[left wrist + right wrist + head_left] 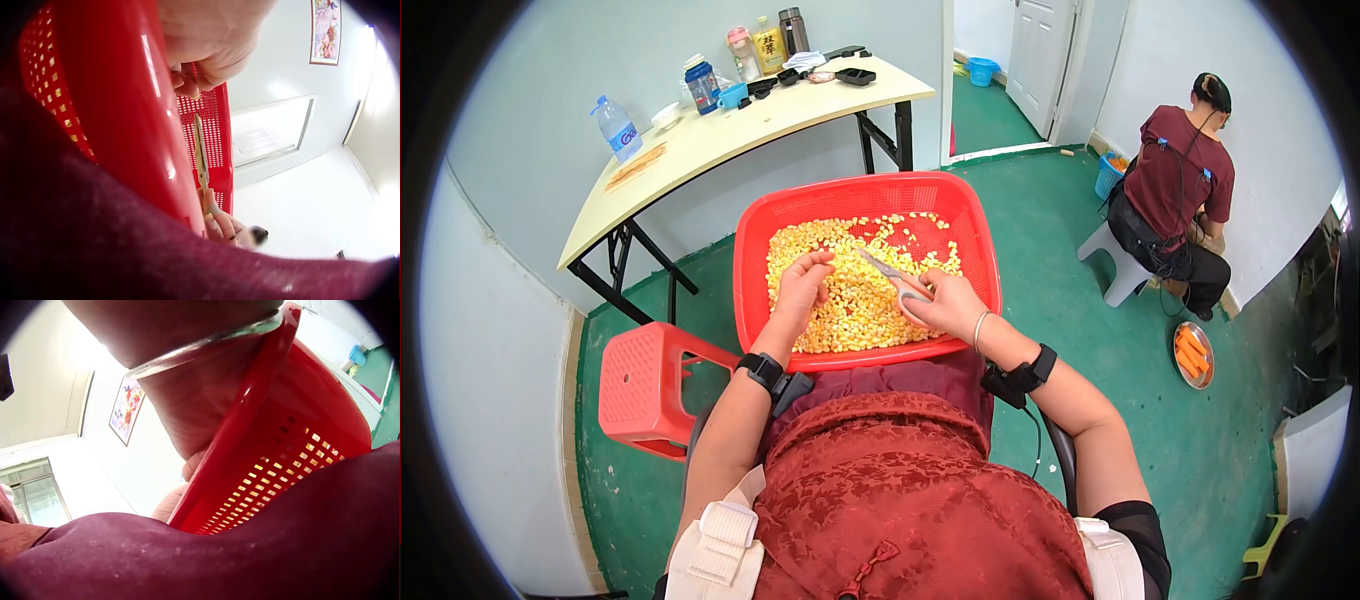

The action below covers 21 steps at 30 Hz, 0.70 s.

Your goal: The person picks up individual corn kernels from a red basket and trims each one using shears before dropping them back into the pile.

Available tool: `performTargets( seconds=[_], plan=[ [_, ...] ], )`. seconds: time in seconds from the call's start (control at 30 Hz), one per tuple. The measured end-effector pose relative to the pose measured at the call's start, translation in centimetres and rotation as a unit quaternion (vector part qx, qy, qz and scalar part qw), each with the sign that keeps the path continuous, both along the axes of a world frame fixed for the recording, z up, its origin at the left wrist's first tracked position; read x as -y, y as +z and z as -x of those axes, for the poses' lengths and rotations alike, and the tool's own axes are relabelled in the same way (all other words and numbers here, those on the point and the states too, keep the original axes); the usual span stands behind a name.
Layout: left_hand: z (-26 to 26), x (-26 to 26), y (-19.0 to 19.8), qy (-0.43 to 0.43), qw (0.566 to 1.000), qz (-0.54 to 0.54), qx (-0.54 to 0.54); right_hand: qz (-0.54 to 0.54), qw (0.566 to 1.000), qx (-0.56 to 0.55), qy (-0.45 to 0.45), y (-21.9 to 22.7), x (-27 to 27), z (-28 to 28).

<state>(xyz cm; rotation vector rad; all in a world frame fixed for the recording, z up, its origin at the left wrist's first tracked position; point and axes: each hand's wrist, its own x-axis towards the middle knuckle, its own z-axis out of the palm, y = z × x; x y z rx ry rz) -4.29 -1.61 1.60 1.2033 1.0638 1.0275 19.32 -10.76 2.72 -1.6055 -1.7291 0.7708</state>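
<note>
Your L hand (802, 283) sits curled in the corn (850, 300), pinching kernels; R hand (945, 303) grips scissors (892, 273) over the red basket (755, 240) on your lap.

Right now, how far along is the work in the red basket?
Done: loose yellow pieces already fill much of the red basket. In hand: the right hand holds scissors, and the left hand pinches a piece. What is left cannot be told.

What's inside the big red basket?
The red basket holds yellow corn kernels. The left hand and right hand with scissors cover some; the bottom is hidden.
</note>
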Motion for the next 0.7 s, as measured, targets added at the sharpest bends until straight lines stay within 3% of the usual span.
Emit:
performTargets(
  seconds=[0.07,0.17,0.2,0.4,0.7],
  plan=[
    [0.6,-0.6,-1.1,-0.04,0.995,0.008,-0.086,-0.021,0.999,-0.027,-0.03,0.5,0.2,-0.1],
    [1.8,-2.3,-5.1,-0.066,0.936,-0.199,-0.283,-0.016,0.996,-0.08,-0.034,-0.3,-0.3,-0.3],
    [1.5,-1.5,-3.7,-0.051,0.925,-0.179,-0.332,-0.025,0.997,-0.07,-0.029,-0.2,-0.3,-0.3],
    [1.0,-0.7,-2.2,-0.034,0.833,-0.306,-0.459,-0.048,0.998,-0.028,-0.012,-0.3,-0.1,-0.3],
    [0.5,-0.6,-2.3,0.004,0.837,-0.301,-0.456,-0.04,0.999,-0.028,-0.016,-0.4,-0.2,-0.3]
  ],
)
